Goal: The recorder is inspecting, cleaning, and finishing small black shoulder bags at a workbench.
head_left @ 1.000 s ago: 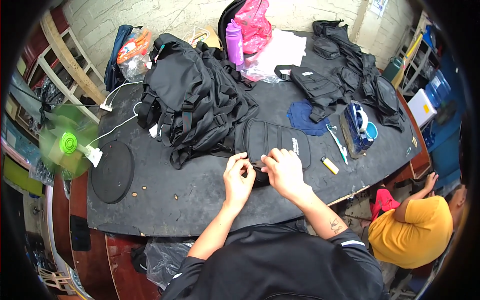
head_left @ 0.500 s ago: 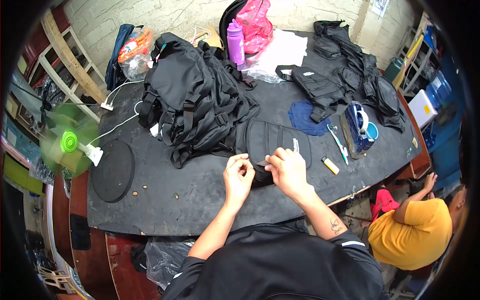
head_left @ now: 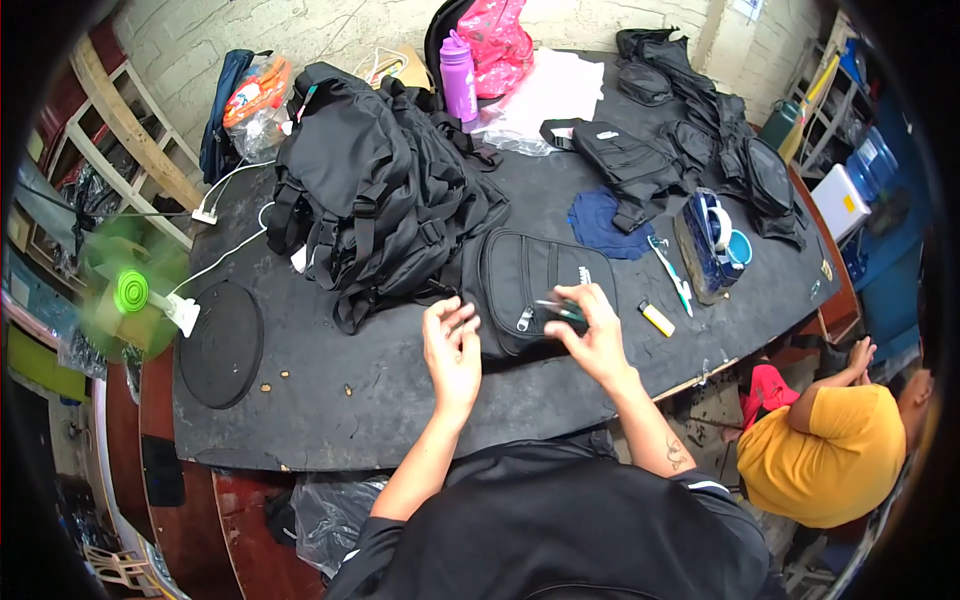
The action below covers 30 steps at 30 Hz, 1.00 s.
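On the near half of the dark table [head_left: 300,410], I see the black pouch [head_left: 508,272] just right of the large bag [head_left: 385,190], my left hand [head_left: 453,352] beside it with fingers apart, my right hand [head_left: 597,342] clamped on a small blurred tool [head_left: 568,312] above it.

At frame centre, the bag [head_left: 522,275] is showing matt cloth; its zip pull [head_left: 524,319] is shining like metal. The tabletop [head_left: 310,420] is presenting a matt, scuffed surface. At upper centre, the bottle [head_left: 459,84] is displaying smooth plastic; at upper left, the wall [head_left: 200,50] is exhibiting rough masonry.
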Tool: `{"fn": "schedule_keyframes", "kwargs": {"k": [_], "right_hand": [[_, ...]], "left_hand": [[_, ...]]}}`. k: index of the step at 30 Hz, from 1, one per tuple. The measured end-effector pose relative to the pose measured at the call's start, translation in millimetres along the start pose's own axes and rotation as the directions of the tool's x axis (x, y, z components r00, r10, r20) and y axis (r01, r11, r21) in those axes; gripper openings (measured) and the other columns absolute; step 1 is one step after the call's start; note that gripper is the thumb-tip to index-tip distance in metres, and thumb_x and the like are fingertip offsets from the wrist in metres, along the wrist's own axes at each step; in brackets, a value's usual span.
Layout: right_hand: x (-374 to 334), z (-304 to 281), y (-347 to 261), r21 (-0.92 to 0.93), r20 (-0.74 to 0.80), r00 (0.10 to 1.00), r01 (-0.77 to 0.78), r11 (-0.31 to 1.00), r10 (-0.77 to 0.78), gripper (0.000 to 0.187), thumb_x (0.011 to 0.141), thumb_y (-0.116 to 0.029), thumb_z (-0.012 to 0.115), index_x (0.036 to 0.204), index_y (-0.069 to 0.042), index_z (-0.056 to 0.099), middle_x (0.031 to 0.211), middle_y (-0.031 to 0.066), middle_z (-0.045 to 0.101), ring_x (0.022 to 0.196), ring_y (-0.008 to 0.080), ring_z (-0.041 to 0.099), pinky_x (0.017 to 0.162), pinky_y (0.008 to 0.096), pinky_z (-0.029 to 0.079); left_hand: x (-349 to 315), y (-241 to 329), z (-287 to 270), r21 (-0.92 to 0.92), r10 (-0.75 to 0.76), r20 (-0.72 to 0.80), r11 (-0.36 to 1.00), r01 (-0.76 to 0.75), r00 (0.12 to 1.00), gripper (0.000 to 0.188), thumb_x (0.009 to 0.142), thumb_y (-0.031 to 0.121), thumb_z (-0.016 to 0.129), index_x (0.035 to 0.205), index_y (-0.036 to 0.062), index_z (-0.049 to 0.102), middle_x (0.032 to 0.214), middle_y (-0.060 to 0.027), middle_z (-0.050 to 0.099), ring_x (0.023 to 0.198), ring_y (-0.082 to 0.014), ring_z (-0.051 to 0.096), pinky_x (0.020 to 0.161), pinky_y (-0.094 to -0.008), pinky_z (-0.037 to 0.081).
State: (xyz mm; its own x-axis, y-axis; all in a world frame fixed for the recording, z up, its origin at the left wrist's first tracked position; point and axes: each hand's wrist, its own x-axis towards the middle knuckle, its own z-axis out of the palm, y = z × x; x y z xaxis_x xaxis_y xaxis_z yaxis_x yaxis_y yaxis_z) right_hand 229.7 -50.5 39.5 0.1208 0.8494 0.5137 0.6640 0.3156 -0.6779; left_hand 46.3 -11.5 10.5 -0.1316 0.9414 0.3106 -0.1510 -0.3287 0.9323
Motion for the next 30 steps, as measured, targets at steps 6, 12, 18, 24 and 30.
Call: {"fn": "schedule_keyframes", "kwargs": {"k": [6,12,18,24,30], "right_hand": [[-29,8,34,-0.176,0.047,0.997,0.075,0.982,-0.067,0.049,0.058,-0.001,0.076,0.104,-0.001,0.059,0.091,0.0113,0.057,0.084,0.0272,0.059,0.074,0.0331,0.048],[-21,25,25,0.156,-0.057,0.998,-0.026,0.987,0.036,0.033,0.063,0.003,0.073,0.094,0.001,0.063,0.083,0.0084,0.056,0.077,0.0202,0.058,0.068,0.0279,0.047],[-19,28,2,0.242,-0.104,0.990,-0.066,0.968,0.093,0.032,0.062,0.005,0.076,0.091,0.001,0.063,0.080,0.0068,0.055,0.073,0.0158,0.056,0.065,0.0263,0.046],[-16,45,4,0.108,-0.217,0.973,-0.056,0.993,0.079,0.028,0.063,0.004,0.077,0.087,0.001,0.062,0.073,0.0057,0.054,0.065,0.0148,0.056,0.059,0.0250,0.045],[-16,50,-2,0.086,-0.205,0.970,-0.116,0.990,0.132,0.026,0.063,-0.004,0.078,0.082,0.000,0.061,0.073,0.0090,0.057,0.064,0.0223,0.060,0.058,0.0305,0.047]], "left_hand": [[-5,6,-13,0.036,-0.566,0.398,0.796,0.604,0.722,0.050,0.087,0.001,0.057,0.130,-0.0047,0.033,0.113,-0.0171,0.054,0.091,-0.0201,0.060,0.080,-0.0309,0.052],[26,-8,-12,-0.164,-0.581,0.531,0.643,0.748,0.617,0.045,0.080,0.004,0.067,0.119,-0.0020,0.044,0.104,-0.0085,0.060,0.082,-0.0136,0.056,0.074,-0.0237,0.045],[35,3,1,-0.306,-0.388,0.421,0.790,0.531,0.820,0.037,0.077,-0.004,0.066,0.108,0.0040,0.047,0.097,-0.0048,0.062,0.090,-0.0089,0.057,0.079,-0.0215,0.044],[29,4,14,0.525,0.284,0.054,0.807,-0.269,0.957,0.043,0.074,-0.002,0.068,0.114,0.0049,0.054,0.093,-0.0077,0.057,0.066,-0.0114,0.048,0.065,-0.0242,0.044],[21,4,15,0.458,0.301,0.158,0.821,-0.340,0.940,0.012,0.082,-0.001,0.062,0.093,-0.0014,0.064,0.100,-0.0124,0.060,0.080,-0.0206,0.063,0.064,-0.0304,0.050]]}}
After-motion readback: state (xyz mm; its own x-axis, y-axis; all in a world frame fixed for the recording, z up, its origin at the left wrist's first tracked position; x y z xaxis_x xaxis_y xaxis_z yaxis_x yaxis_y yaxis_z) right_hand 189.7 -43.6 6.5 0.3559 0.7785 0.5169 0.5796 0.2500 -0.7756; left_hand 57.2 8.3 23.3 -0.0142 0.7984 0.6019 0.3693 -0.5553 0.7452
